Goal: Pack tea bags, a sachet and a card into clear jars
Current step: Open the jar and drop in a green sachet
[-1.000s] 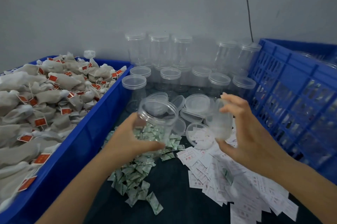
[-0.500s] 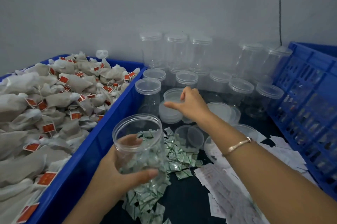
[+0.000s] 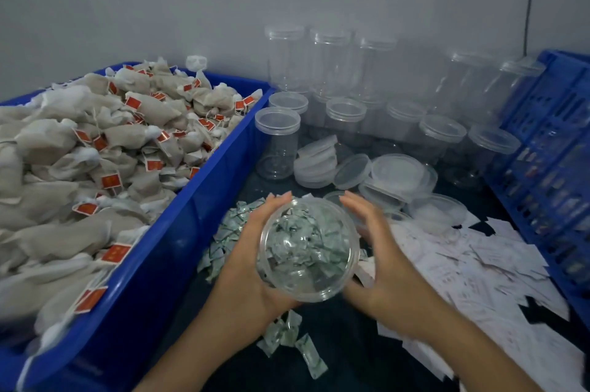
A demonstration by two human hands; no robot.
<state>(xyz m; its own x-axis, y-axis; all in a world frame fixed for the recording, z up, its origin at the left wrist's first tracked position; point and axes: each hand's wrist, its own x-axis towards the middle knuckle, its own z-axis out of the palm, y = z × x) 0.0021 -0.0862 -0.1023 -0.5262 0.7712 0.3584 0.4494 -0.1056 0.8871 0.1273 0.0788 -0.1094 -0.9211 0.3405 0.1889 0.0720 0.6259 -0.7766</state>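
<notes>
My left hand (image 3: 247, 267) grips an open, lidless clear jar (image 3: 308, 248) from its left side, its mouth turned up towards me. Green sachets show through its clear wall. My right hand (image 3: 378, 252) is at the jar's right side with fingers fairly straight, holding nothing. The jar hovers over a pile of small green sachets (image 3: 228, 233) on the dark table. White cards (image 3: 479, 264) lie scattered to the right. Tea bags (image 3: 95, 152) with red tags fill the blue bin (image 3: 198, 200) on the left.
Loose clear lids (image 3: 399, 174) lie stacked behind the jar. Several lidded empty jars (image 3: 346, 118) stand in rows against the grey wall. A blue slatted crate (image 3: 549, 152) borders the right side. More sachets (image 3: 287, 337) lie near the front.
My right hand set the lid down among the lids at the back and came back beside the jar. My left hand brought the jar lower and nearer.
</notes>
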